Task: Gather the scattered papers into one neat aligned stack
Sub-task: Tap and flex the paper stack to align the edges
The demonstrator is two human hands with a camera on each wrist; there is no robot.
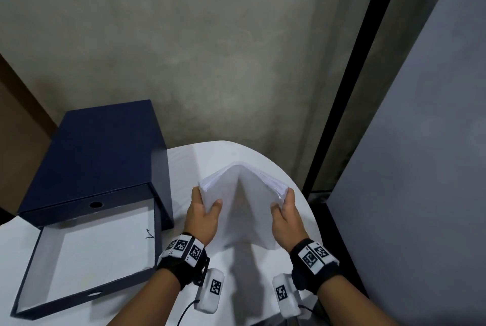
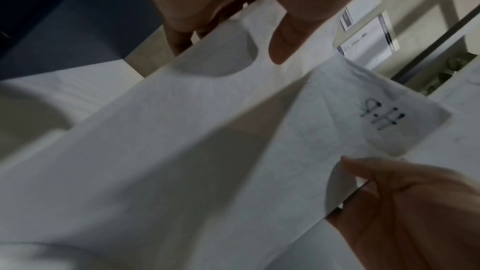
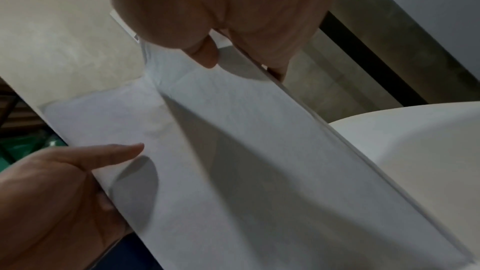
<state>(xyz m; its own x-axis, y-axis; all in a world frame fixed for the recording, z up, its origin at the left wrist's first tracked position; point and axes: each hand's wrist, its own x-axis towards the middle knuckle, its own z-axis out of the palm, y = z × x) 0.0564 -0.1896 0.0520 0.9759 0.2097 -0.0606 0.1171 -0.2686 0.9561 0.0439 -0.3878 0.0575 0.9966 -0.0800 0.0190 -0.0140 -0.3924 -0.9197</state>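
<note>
Papers (image 1: pixel 243 202) are already gathered, so we judge ourselves at the squaring step, not the collecting one. Our left hand (image 1: pixel 203 216) and right hand (image 1: pixel 285 216) each pinch a side edge of the sheaf, thumb on the upper face and fingers curled behind, and hold it raised over the white table (image 1: pixel 297 186), just right of the dark blue file box (image 1: pixel 105 157). The sheaf bows up into a ridge along its middle. Its long axis seems to run away from us toward the grey wall (image 1: pixel 210 49), far end higher, near end drooping toward the tabletop. At the far edge the sheets look fanned and stepped. Next, we think, comes loosening both pinches, standing the sheaf on one edge and tapping it flush, without letting any sheet slip.
</note>
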